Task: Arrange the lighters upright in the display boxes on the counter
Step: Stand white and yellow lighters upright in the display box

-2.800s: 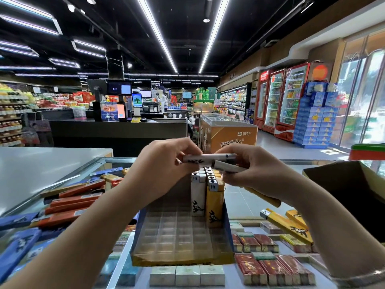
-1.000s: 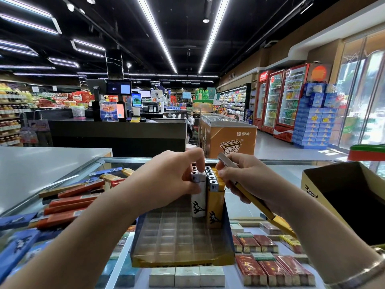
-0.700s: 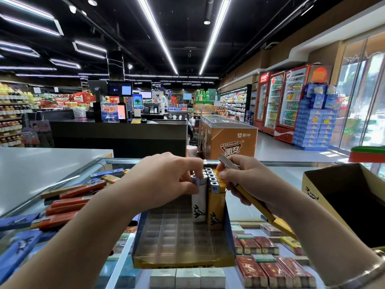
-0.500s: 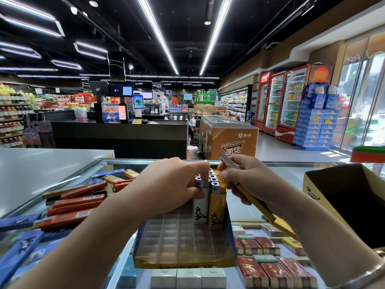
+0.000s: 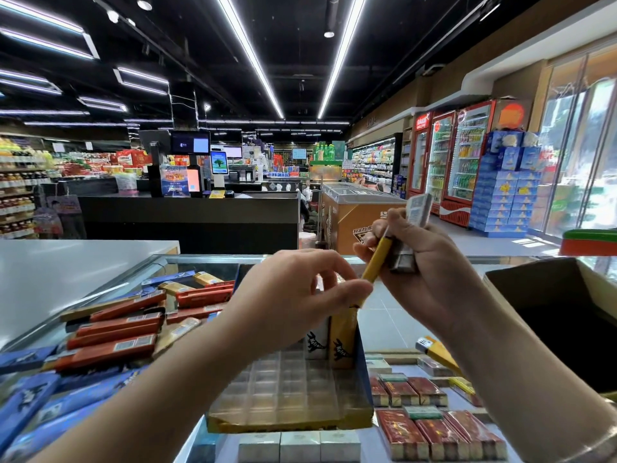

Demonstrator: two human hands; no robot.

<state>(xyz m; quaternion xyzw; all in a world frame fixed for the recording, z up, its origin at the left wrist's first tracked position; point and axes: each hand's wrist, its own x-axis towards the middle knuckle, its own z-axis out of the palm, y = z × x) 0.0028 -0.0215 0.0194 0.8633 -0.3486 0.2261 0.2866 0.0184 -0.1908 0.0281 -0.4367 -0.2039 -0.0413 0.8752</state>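
While the right hand [image 5: 417,262] grips several lighters [image 5: 405,242], the left hand [image 5: 300,295] pinches a yellow lighter [image 5: 379,259] between them, above the tray [image 5: 287,396] beneath, holding upright lighters.

Supermarket: ceiling strip lights [image 5: 248,55] (black ceiling), drink fridges [image 5: 467,162].

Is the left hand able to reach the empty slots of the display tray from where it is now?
Probably yes: the left hand hovers just above the display tray, nothing between, though it pinches a yellow lighter.
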